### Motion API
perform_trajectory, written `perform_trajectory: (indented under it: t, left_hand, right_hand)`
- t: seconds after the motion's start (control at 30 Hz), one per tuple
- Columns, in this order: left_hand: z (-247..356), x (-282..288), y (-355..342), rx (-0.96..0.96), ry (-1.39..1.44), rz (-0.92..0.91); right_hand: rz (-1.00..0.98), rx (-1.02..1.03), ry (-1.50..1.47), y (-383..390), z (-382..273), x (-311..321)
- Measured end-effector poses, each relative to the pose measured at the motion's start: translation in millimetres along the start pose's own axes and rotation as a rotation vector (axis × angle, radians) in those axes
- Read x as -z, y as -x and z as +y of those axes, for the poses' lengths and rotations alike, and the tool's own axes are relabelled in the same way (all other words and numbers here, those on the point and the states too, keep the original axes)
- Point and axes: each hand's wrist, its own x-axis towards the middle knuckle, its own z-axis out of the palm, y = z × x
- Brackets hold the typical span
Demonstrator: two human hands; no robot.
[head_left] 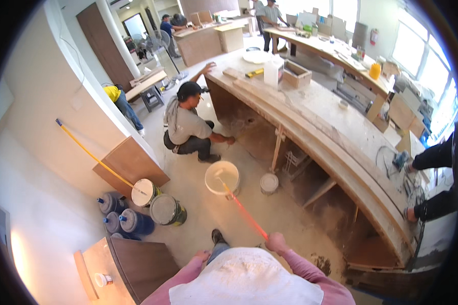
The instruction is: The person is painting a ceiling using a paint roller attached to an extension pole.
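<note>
My right hand [276, 242] is closed around the near end of a long orange-red pole [247, 217]. The pole slants away to the left, and its far end dips into a round cream bucket [208, 185] on the floor. A small pale head, probably a paint roller, shows inside the bucket, though its shape is unclear. Beside my left thigh, my left hand [202, 255] hangs with its fingers loosely apart and nothing visible in them. A smaller lidded pail [269, 183] stands right of the bucket.
A long curved wooden counter [341, 117] spans the right side. Beyond the bucket, a person [185, 122] squats by it. Two larger paint pails [168, 209], several blue water jugs [137, 222] and a yellow pole [94, 156] stand left. A brown cabinet [142, 264] is near my left arm.
</note>
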Motion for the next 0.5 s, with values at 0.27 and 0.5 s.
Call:
perform_trajectory:
  t: [0.27, 0.5]
  left_hand:
    - [14, -12, -3, -0.031, 0.075, -0.029]
    - [0, -16, -8, -0.021, 0.209, -0.033]
  right_hand:
    - [0.148, 0.023, 0.008, 5, 6, -9]
    - [0.11, -0.002, -0.015, 10, 6, -5]
